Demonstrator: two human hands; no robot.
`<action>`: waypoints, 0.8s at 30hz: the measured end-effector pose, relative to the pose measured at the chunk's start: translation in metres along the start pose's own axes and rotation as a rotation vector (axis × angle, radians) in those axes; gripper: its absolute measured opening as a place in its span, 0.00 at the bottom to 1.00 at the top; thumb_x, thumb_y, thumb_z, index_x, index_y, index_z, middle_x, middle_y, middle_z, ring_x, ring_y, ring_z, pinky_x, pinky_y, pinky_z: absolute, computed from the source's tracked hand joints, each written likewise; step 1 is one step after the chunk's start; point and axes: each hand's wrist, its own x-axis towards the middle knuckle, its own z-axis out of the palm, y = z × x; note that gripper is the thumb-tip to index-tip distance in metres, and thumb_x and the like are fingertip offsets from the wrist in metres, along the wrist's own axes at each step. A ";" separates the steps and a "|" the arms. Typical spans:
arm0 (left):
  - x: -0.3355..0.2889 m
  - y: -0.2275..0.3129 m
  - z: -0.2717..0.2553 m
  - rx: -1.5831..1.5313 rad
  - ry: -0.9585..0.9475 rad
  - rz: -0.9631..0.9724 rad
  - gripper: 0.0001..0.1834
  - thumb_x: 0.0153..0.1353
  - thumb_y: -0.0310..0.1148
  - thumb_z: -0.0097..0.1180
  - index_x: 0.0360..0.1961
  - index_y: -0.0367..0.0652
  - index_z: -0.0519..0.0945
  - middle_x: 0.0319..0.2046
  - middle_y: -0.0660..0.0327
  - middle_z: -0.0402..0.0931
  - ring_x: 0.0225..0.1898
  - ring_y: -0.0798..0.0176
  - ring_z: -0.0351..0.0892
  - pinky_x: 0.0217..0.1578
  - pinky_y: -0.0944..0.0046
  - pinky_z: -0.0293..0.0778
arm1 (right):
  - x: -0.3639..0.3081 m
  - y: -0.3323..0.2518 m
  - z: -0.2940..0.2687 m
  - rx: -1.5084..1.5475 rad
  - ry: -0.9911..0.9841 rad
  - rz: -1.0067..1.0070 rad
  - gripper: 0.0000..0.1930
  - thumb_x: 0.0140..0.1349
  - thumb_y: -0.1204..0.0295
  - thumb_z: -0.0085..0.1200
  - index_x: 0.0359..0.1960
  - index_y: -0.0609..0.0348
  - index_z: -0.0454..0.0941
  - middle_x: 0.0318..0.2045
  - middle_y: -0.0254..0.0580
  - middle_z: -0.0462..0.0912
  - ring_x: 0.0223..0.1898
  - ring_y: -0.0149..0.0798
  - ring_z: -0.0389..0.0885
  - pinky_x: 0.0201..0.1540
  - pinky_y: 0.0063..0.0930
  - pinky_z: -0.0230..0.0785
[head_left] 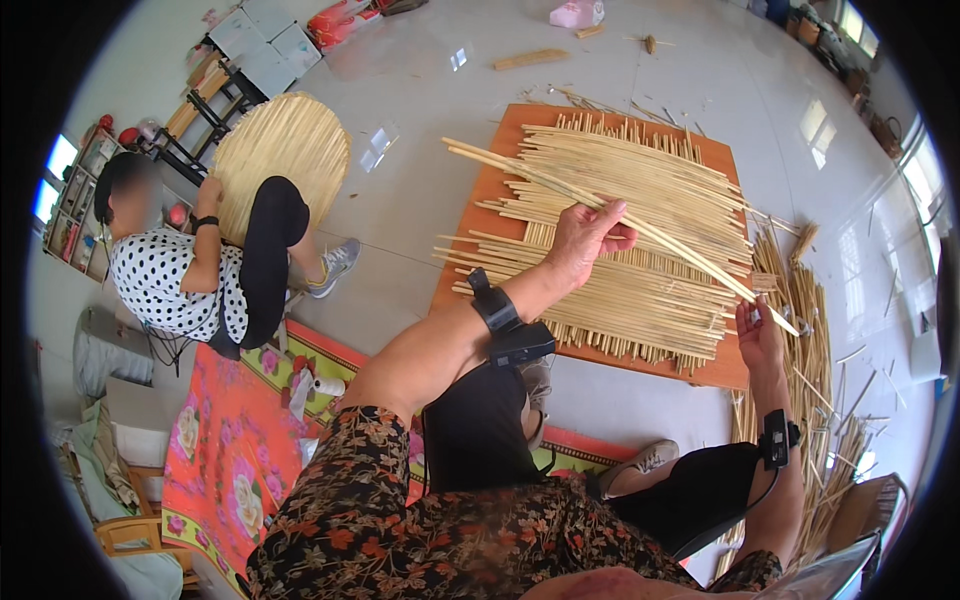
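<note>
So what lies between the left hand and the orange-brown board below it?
In the head view, layered straw-coloured stalks, some crossing others, lie on the orange-brown board beneath the left hand.

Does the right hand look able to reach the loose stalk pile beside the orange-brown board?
Probably yes: the right hand is near the stalk pile and nothing visibly blocks it, though it seems to touch the held stalks.

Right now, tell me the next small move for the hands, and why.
Probably lower the held sticks toward the gap between the two bands of crosswise sticks on the board. The left hand grips them at a slant above the board, the right hand is near their right end, and the under-layer shows through that gap.
</note>
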 end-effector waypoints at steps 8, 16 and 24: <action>-0.008 0.006 0.008 0.076 0.007 0.047 0.13 0.71 0.39 0.65 0.43 0.38 0.82 0.36 0.60 0.84 0.37 0.63 0.89 0.39 0.64 0.88 | 0.001 0.002 0.000 0.012 0.020 0.027 0.07 0.72 0.72 0.60 0.42 0.65 0.79 0.37 0.44 0.83 0.40 0.37 0.87 0.45 0.27 0.89; -0.029 0.018 0.049 0.287 -0.132 0.276 0.12 0.74 0.35 0.59 0.47 0.35 0.82 0.34 0.57 0.85 0.36 0.67 0.89 0.34 0.71 0.88 | 0.016 -0.008 -0.027 0.044 0.051 0.121 0.06 0.71 0.72 0.62 0.39 0.61 0.79 0.33 0.40 0.83 0.34 0.35 0.86 0.39 0.27 0.89; -0.053 0.021 0.084 0.651 -0.271 0.516 0.07 0.71 0.29 0.62 0.42 0.36 0.80 0.29 0.59 0.84 0.32 0.67 0.87 0.32 0.70 0.84 | 0.025 -0.015 -0.049 0.082 -0.009 0.202 0.07 0.72 0.70 0.61 0.37 0.58 0.78 0.26 0.35 0.83 0.30 0.31 0.85 0.36 0.27 0.88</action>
